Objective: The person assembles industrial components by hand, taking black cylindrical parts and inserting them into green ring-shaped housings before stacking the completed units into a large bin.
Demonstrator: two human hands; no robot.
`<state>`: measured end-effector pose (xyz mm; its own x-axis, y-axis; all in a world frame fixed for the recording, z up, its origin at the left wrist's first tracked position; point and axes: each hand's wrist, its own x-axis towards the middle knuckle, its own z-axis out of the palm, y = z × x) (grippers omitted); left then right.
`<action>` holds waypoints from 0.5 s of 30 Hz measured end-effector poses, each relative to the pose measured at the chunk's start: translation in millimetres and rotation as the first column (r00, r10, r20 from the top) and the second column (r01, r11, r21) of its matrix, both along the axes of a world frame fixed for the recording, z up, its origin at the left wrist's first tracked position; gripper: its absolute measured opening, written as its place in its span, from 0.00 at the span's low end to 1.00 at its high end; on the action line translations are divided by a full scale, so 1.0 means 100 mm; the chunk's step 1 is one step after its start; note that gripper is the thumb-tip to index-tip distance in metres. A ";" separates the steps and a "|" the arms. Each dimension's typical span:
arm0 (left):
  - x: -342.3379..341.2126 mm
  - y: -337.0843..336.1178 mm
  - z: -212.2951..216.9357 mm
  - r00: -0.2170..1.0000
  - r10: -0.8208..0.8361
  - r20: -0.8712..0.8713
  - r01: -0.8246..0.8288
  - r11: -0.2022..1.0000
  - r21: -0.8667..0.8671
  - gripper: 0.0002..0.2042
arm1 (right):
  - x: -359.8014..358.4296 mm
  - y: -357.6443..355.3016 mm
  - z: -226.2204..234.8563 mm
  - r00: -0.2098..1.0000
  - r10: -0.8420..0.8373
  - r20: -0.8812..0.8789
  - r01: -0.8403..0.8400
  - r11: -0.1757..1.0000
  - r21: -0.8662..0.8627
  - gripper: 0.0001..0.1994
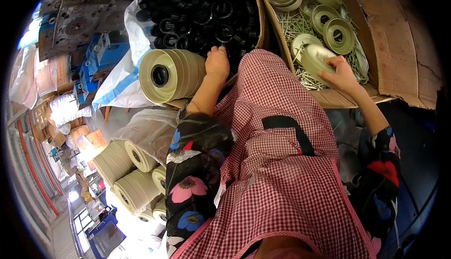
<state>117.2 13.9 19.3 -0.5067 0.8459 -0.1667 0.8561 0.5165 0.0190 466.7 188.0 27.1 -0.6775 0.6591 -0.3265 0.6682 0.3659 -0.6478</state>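
My left hand (pixel 217 63) rested, fingers curled down, at the edge of the basket (pixel 261 19) of black rings (pixel 197 10); can't tell whether it gripped one. Just beside it, to the left, lay a stacked roll of pale green discs (pixel 171 74) w/ a dark centre hole. My right hand (pixel 339 73) closed round a pale green disc (pixel 315 58) over the cardboard box (pixel 390 47), which held more green discs (pixel 338 34) on a bed of metal pins (pixel 293 26). Checked red-and-white apron (pixel 277 155) and floral sleeves filled the foreground. Lower left, well apart from both hands: more cream-coloured rolls (pixel 129 181) stacked on the floor, plus clear plastic bags (pixel 150 129).
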 end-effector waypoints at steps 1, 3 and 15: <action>0.00 -0.04 0.07 0.994 0.061 0.089 -0.062 0.998 0.004 0.11 | -0.07 -0.02 0.13 0.983 -0.112 -0.146 0.115 0.993 0.014 0.25; 0.20 0.07 0.56 0.950 0.149 0.276 -0.152 0.988 -0.013 0.10 | -0.13 -0.09 0.42 0.880 -0.286 -0.378 0.168 0.934 -0.315 0.24; 0.92 -0.40 1.52 0.394 -0.427 0.814 -0.319 0.767 0.557 0.08 | -0.93 -0.85 1.37 0.624 -0.269 -0.733 -0.469 0.622 -0.627 0.25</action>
<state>208.8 -25.7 171.5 -0.3260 0.9449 0.0310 0.1556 0.0212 0.9876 373.9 102.6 164.0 -0.9359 0.3522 -0.0021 -0.1594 -0.4290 -0.8891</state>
